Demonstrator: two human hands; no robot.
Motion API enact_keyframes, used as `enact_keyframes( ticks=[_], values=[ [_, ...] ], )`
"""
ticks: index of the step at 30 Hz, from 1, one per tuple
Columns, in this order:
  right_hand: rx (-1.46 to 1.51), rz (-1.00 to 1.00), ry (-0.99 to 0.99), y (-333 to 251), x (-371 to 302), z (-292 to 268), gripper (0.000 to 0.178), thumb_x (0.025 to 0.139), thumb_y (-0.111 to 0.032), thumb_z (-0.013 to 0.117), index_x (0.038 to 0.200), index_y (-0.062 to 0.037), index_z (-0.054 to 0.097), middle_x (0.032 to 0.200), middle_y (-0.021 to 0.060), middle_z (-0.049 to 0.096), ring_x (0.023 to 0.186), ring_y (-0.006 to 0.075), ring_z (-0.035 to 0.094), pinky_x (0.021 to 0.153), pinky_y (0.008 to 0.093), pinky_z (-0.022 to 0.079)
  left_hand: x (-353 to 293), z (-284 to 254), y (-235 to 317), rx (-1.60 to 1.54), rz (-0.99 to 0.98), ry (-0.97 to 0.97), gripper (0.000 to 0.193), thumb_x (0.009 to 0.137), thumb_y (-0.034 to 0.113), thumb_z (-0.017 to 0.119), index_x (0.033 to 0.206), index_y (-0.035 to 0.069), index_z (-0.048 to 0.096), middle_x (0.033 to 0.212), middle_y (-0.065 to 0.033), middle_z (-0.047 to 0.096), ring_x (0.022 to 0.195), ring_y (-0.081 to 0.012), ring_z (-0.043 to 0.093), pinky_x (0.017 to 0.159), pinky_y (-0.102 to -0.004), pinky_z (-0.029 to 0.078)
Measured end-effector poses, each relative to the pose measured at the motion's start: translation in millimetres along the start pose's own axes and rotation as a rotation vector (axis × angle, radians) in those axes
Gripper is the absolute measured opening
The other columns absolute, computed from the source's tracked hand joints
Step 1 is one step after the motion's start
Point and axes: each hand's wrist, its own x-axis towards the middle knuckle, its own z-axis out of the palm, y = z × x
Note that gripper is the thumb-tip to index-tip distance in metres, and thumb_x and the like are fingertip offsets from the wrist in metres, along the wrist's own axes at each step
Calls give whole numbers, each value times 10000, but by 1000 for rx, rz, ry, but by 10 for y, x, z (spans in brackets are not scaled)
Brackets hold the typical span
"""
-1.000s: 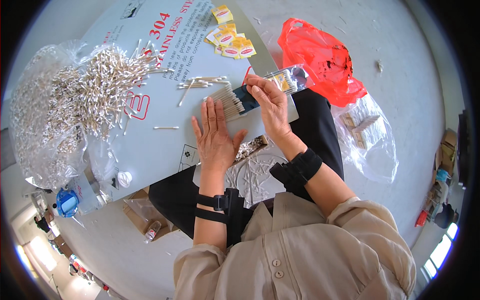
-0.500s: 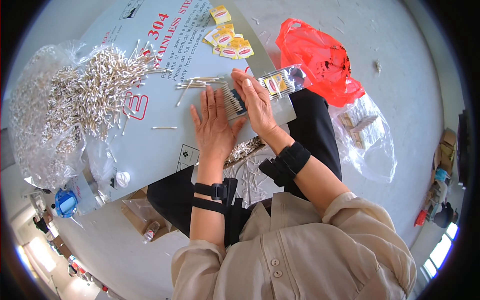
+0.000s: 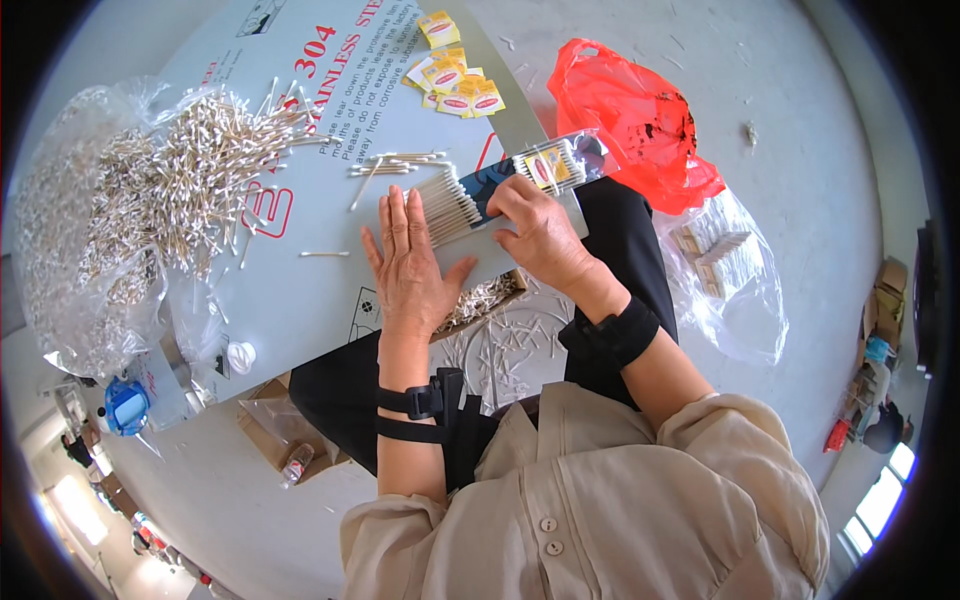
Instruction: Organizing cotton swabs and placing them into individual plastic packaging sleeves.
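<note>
White-tipped swabs (image 3: 449, 207), perhaps wooden-stemmed

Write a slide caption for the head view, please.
A row of cotton swabs lies between the left hand and right hand.

A smooth grey floor (image 3: 790, 110) is spreading around the worktop (image 3: 285, 300); far to its right, a pale wall (image 3: 902, 180) is rising and a window (image 3: 884, 497) is glowing; far to its left, bright light (image 3: 82, 508) is shining.
</note>
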Motion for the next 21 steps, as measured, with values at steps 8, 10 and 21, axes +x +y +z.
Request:
enact_keyframes(
  ticks=[8,10,21],
  values=[
    [-189,-125,-22,20,-28,85,166,740,-31,703,873,-41,605,872,105,560,866,313,618,725,399,513,-181,-8,-206,-168,-38,348,562,806,68,660,1348,50,513,1284,-125,530,1279,-350,448,1076,-492,339],
    [-379,-288,-39,54,18,130,116,762,-51,664,824,-34,567,833,113,530,819,302,599,702,400,502,-145,-86,-325,-208,16,287,550,825,49,630,1361,73,510,1329,-121,511,1306,-350,428,1089,-490,329],
    [-294,-417,-501,-197,-250,-15,160,771,-94,685,821,-37,544,821,109,549,808,322,609,706,408,506,-37,-177,-797,-233,-212,442,375,851,-61,550,1207,43,607,1311,-139,557,1242,-345,485,1030,-448,410]
  ],
)
